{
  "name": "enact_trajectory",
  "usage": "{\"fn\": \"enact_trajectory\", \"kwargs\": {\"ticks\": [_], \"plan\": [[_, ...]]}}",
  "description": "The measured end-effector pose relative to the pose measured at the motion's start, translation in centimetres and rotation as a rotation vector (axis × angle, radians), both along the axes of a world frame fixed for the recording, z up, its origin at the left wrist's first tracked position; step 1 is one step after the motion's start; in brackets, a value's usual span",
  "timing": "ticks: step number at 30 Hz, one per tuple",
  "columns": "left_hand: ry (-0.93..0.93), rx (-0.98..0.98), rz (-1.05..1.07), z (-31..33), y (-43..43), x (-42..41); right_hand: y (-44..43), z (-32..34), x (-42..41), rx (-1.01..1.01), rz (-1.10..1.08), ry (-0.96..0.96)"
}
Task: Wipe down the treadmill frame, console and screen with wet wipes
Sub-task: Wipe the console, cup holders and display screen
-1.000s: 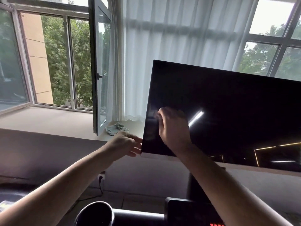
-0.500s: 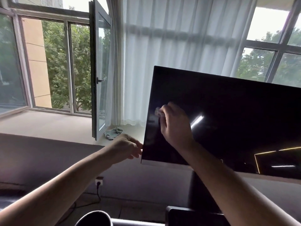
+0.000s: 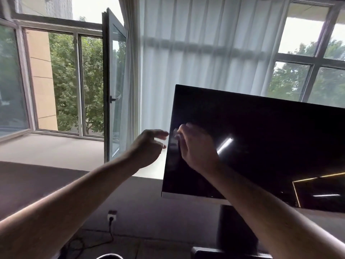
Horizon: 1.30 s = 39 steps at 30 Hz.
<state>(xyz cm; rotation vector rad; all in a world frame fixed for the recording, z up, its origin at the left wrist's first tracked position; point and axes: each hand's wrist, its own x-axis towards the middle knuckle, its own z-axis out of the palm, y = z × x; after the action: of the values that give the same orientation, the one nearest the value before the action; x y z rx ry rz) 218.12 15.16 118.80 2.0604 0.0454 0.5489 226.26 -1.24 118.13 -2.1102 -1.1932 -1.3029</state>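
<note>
on glossy black screen (image 3: 265, 128), right hand (image 3: 197, 148) pinches wipe (image 3: 175, 136) (pale, blurred).

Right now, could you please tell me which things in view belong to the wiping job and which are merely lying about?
In the job: screen; wet wipe, pressed to it by the right hand; left hand beside the screen's left edge.
Just lying about: open window; curtain; wall socket; floor cable.

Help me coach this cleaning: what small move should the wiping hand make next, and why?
Probably sweep the right hand and its wet wipe rightward across the screen: the wipe sits at the left edge, and nearly all the dark glass lies to its right.
</note>
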Motion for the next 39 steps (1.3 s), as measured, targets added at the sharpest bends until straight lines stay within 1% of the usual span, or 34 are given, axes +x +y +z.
{"fn": "enact_trajectory", "kwargs": {"ticks": [3, 4, 5, 6, 9, 11, 12, 13, 14, 17, 18, 19, 22, 24, 25, 26, 30, 32, 33, 36, 37, 38, 39], "plan": [[-0.010, -0.105, -0.078, 0.5, 0.0, 0.3, -1.2, -3.2, -1.6, -0.298, 0.118, -0.058], [-0.010, -0.121, -0.084, 0.6, 0.1, 0.4, -1.8, -3.3, -1.5, -0.372, 0.136, -0.082], [-0.008, -0.128, -0.088, 0.6, 0.1, 0.4, -2.3, -2.6, -1.0, -0.399, 0.116, -0.117], [-0.005, -0.130, -0.094, 0.6, 0.2, 0.5, -2.4, -1.5, -0.3, -0.375, 0.065, -0.134], [0.010, -0.158, -0.112, 0.9, 0.2, 0.7, -1.5, 3.1, 2.0, -0.063, -0.077, -0.055], [0.030, -0.185, -0.118, 1.3, 0.4, 1.0, -0.2, 4.4, 2.4, 0.079, -0.085, -0.008], [0.040, -0.199, -0.121, 1.5, 0.5, 1.1, 0.5, 4.1, 2.0, 0.091, -0.071, 0.000], [0.044, -0.206, -0.124, 1.6, 0.6, 1.1, 1.0, 3.2, 1.4, 0.058, -0.044, -0.007], [0.045, -0.201, -0.128, 1.7, 0.7, 1.1, 1.2, 1.9, 0.7, -0.023, -0.017, -0.027], [0.063, -0.170, -0.152, 1.4, 0.9, 1.1, -0.5, -1.8, -0.8, -0.350, 0.061, -0.117], [0.068, -0.181, -0.168, 1.3, 0.9, 1.0, -1.1, -1.6, -0.6, -0.382, 0.064, -0.137], [0.075, -0.202, -0.184, 1.2, 0.9, 0.9, -1.4, -0.9, 0.0, -0.353, 0.043, -0.146], [0.084, -0.282, -0.210, 1.2, 0.9, 0.8, -0.7, 3.4, 2.1, -0.076, -0.065, -0.070], [0.082, -0.300, -0.220, 1.3, 0.8, 0.7, 0.5, 5.4, 2.6, 0.050, -0.096, -0.033], [0.083, -0.297, -0.222, 1.4, 0.8, 0.7, 1.2, 5.4, 2.5, 0.059, -0.092, -0.026], [0.085, -0.286, -0.225, 1.5, 0.8, 0.6, 1.6, 5.0, 2.0, 0.027, -0.069, -0.019], [0.103, -0.223, -0.214, 1.6, 1.0, 0.5, 0.4, 1.1, -0.3, -0.300, 0.034, -0.090], [0.100, -0.229, -0.212, 1.8, 1.3, 0.4, -0.6, 1.9, 0.7, -0.335, 0.028, -0.156], [0.103, -0.228, -0.209, 2.0, 1.5, 0.4, -0.7, 3.0, 1.6, -0.288, 0.002, -0.162], [0.134, -0.208, -0.186, 2.7, 1.9, 0.8, -0.3, 7.4, 4.1, 0.008, -0.103, -0.068], [0.150, -0.193, -0.177, 3.0, 1.9, 1.0, 0.3, 8.2, 4.4, 0.079, -0.109, -0.043], [0.165, -0.173, -0.170, 3.5, 1.9, 1.2, 1.0, 8.3, 4.4, 0.116, -0.092, -0.039], [0.172, -0.152, -0.157, 3.9, 1.9, 1.4, 1.7, 7.8, 3.9, 0.106, -0.051, -0.042]]}}
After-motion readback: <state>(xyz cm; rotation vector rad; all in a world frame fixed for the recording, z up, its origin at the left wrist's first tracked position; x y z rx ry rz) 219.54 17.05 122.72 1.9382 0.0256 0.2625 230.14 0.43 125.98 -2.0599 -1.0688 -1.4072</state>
